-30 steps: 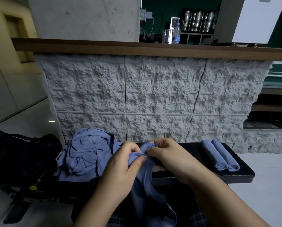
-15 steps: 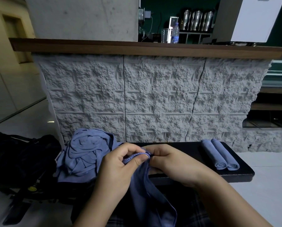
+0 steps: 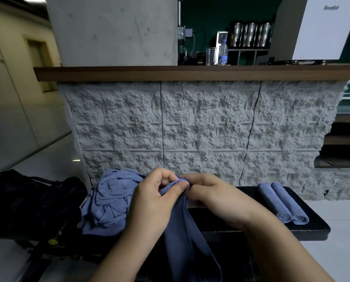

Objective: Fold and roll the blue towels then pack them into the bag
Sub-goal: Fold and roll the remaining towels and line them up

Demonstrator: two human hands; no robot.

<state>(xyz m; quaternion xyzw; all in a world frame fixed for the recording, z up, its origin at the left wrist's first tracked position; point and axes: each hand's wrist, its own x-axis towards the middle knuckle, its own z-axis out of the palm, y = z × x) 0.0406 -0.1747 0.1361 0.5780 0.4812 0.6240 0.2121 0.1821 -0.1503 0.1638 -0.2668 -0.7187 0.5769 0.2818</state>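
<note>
A blue towel (image 3: 188, 237) hangs from both hands over the front edge of the black table (image 3: 312, 231), down toward my lap. My left hand (image 3: 151, 202) pinches its top hem between thumb and fingers. My right hand (image 3: 212, 196) pinches the same hem right beside it, fingertips nearly touching. A crumpled pile of blue towels (image 3: 109, 202) lies on the table's left end. Two rolled blue towels (image 3: 282, 202) lie side by side on the right end. The dark bag (image 3: 27, 202) sits on the floor to the left.
A rough grey stone counter front (image 3: 190, 129) with a wooden top (image 3: 190, 73) rises directly behind the table. Bottles, a glass and steel canisters stand on shelves beyond it. Pale floor (image 3: 343, 251) shows to the right of the table.
Both hands have risen slightly with the towel's hem and drawn closer together; the fingers have worked along the edge. The pile and the rolled towels have not moved.
</note>
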